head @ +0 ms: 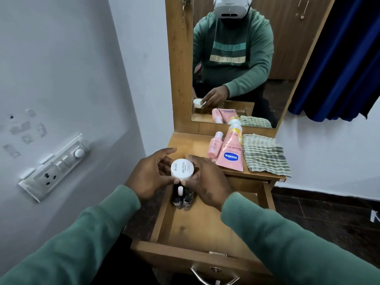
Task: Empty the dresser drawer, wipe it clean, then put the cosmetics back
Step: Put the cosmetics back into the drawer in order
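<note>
A round white cream jar (182,169) is held between both hands above the back of the open wooden drawer (205,229). My left hand (150,175) cups its left side and my right hand (207,179) grips its right side. Below the jar, two small dark bottles (183,199), one with a white cap, stand at the back of the drawer. On the dresser top (185,144) lie a pink Vaseline tube (231,153), a small pink bottle (214,147) and a folded green-striped cloth (265,155).
A mirror (236,64) rises behind the dresser top. A white wall with a switchboard (55,167) stands close on the left. A dark blue curtain (345,58) hangs at the right. The drawer's metal handle (213,276) is near the bottom edge.
</note>
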`<state>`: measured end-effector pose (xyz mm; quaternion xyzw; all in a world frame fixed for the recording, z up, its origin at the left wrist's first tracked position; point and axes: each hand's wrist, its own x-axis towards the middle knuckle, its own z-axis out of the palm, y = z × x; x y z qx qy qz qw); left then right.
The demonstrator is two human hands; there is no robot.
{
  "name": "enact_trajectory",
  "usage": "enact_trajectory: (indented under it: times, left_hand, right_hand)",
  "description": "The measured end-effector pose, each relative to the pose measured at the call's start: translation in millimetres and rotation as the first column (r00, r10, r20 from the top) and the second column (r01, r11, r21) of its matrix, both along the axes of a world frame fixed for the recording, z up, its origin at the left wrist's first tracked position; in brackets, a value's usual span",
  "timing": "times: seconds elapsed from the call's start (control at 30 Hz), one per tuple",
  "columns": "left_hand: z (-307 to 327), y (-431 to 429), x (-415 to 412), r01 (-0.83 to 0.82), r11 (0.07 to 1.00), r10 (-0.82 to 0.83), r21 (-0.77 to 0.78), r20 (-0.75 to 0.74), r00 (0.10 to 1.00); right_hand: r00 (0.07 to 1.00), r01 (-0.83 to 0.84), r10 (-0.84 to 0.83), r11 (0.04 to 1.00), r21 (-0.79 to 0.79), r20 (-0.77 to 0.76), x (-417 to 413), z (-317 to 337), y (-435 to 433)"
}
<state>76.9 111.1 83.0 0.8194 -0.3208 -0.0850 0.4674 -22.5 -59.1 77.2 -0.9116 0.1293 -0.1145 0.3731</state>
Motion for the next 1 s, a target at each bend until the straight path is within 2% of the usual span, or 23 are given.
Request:
enact_trajectory:
  times: [0.07, 0.13, 0.2, 0.27, 0.37, 0.57, 0.77, 1.0]
  left_hand:
    - [-7.2, 18.8, -20.7, 0.071, 0.997, -0.071, 0.010, -0.010, 0.997]
    - [-19.6, 33.2, -40.9, 0.136, 0.989, -0.134, 0.054, -0.036, 0.990]
    - [-31.6, 41.4, -54.6, 0.190, 0.970, -0.184, 0.150, -0.055, 0.981]
    - [-39.3, 45.7, -61.5, 0.204, 0.934, -0.216, 0.292, 0.006, 0.976]
    - [-35.5, 44.6, -64.7, 0.167, 0.823, -0.300, 0.543, 0.165, 0.940]
    - [-20.0, 22.3, -63.7, 0.101, 0.582, -0.467, 0.807, 0.231, 0.854]
    - [-32.9, 8.0, -64.5, 0.100, 0.385, -0.594, 0.917, 0.163, 0.788]
    - [-37.4, 3.1, -64.7, 0.078, 0.345, -0.593, 0.935, 0.152, 0.791]
  right_hand:
    - [0.996, -0.069, 0.074, 0.991, 0.115, -0.042, -30.5, -7.7, 1.4]
    - [0.984, -0.141, 0.154, 0.981, 0.134, -0.094, -54.8, -23.1, 4.5]
    - [0.964, -0.194, 0.215, 0.971, 0.142, -0.157, -66.0, -40.3, 7.2]
    - [0.936, -0.243, 0.267, 0.961, 0.129, -0.228, -66.4, -53.9, 8.6]
    - [0.893, -0.320, 0.331, 0.943, 0.087, -0.306, -59.5, -63.2, 9.8]
    - [0.811, -0.356, 0.400, 0.916, 0.184, -0.426, -43.3, -70.1, 3.0]
    - [0.764, -0.393, 0.457, 0.890, 0.232, -0.455, -39.3, -71.0, 1.7]
    - [0.809, -0.470, 0.444, 0.882, 0.029, -0.385, -33.4, -79.7, 18.5]
